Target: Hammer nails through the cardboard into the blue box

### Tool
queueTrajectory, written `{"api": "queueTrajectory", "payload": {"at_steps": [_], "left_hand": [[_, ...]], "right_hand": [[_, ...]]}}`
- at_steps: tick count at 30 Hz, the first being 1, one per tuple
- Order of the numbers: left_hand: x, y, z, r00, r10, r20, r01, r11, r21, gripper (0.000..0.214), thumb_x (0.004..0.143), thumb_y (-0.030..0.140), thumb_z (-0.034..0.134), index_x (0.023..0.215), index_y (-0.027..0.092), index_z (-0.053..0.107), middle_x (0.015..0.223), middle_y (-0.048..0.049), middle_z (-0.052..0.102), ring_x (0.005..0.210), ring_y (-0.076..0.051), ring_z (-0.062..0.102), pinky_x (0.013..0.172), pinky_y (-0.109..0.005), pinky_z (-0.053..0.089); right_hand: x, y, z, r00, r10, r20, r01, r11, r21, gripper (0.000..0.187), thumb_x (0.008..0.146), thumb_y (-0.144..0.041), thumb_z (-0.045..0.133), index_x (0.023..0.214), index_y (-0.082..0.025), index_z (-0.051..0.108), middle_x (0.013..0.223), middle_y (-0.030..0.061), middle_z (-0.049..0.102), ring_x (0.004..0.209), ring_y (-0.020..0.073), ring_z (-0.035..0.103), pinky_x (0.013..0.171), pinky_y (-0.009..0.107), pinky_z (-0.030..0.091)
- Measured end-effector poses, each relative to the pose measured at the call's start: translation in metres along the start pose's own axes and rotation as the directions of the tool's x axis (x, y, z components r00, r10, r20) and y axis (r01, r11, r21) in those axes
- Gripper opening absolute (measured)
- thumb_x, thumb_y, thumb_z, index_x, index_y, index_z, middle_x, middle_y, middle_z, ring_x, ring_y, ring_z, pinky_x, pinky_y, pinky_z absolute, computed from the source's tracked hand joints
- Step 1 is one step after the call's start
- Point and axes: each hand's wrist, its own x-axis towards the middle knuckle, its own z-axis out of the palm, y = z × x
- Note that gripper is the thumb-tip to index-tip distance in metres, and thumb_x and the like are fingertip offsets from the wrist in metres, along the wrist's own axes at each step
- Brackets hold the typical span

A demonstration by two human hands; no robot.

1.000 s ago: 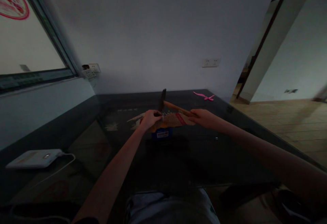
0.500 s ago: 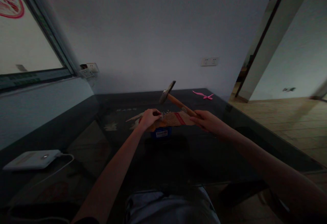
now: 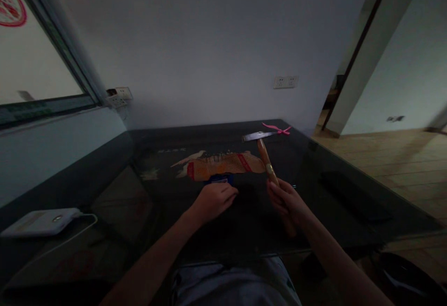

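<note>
Currently, the hammer [image 3: 264, 156], with a pale wooden handle and a flat grey metal head, is held tilted over the dark glass table [image 3: 342, 189], its head up beyond the right end of the brown patterned board [image 3: 223, 166]. The right hand [image 3: 286, 201] is clenched round the lower handle. The left hand [image 3: 213, 201] rests curled just before the blue box [image 3: 220, 180] at the board's near edge; whether it pinches anything cannot be told.

Tabletop [image 3: 331, 171] bare at near edge, cardboard strip [image 3: 223, 166] ahead, white device [image 3: 40, 222] left
</note>
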Motion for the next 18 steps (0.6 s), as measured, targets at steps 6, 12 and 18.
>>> {"api": "queueTrajectory", "payload": {"at_steps": [6, 12, 18], "left_hand": [[-0.002, -0.010, 0.035, 0.975, -0.170, 0.145, 0.150, 0.979, 0.141, 0.013, 0.083, 0.021, 0.053, 0.095, 0.019, 0.057, 0.099, -0.0067, 0.061, 0.094, -0.019, 0.057, 0.078, -0.028, 0.045], [0.002, -0.009, 0.037, 0.964, -0.204, 0.173, 0.168, 0.965, 0.199, 0.011, 0.085, 0.017, 0.047, 0.088, 0.017, 0.058, 0.094, -0.0079, 0.062, 0.090, -0.019, 0.057, 0.076, -0.028, 0.045], [0.004, -0.007, 0.038, 0.958, -0.225, 0.178, 0.187, 0.960, 0.207, 0.013, 0.081, 0.010, 0.047, 0.083, 0.016, 0.058, 0.088, -0.0091, 0.062, 0.084, -0.019, 0.058, 0.076, -0.029, 0.045]], "right_hand": [[-0.001, 0.003, 0.000, 0.999, 0.010, 0.036, -0.010, 1.000, 0.022, 0.030, 0.079, -0.044, 0.060, 0.078, -0.021, 0.041, 0.049, -0.0114, 0.036, 0.028, 0.0005, 0.024, 0.027, 0.013, 0.018], [-0.002, 0.002, 0.004, 0.999, 0.022, 0.035, -0.021, 1.000, -0.017, 0.030, 0.080, -0.043, 0.060, 0.078, -0.020, 0.041, 0.049, -0.0115, 0.037, 0.028, 0.0006, 0.025, 0.027, 0.013, 0.018], [-0.002, 0.003, 0.003, 0.999, 0.025, 0.020, -0.025, 0.999, -0.045, 0.029, 0.079, -0.044, 0.059, 0.081, -0.020, 0.043, 0.049, -0.0112, 0.036, 0.029, 0.0010, 0.025, 0.027, 0.013, 0.018]]}}
